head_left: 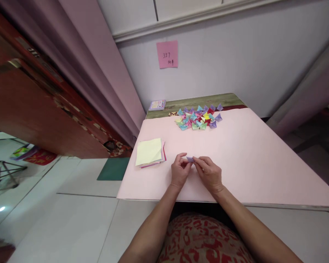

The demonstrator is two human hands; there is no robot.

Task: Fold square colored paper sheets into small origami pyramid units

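Between the fingertips of both hands is a small folded piece of purple paper (190, 159), held just above the pink table cover. My left hand (180, 170) pinches its left side, thumb below and fingers curled. My right hand (209, 171) grips its right end between thumb and forefinger. Parts of the paper are hidden by the fingers. To the left of my hands lies a stack of square paper sheets (148, 152), pale yellow on top. Farther back sits a cluster of small folded paper pieces (199, 117) in purple, blue, pink, red, yellow and green.
A pink cover (252, 160) lies over the table, with a green wood-patterned strip (219, 99) showing behind it. A packet (157, 105) lies at the back left corner. A pink note (167, 54) hangs on the wall. Left of the table are a curtain (98, 65) and a reddish-brown door (38, 98).
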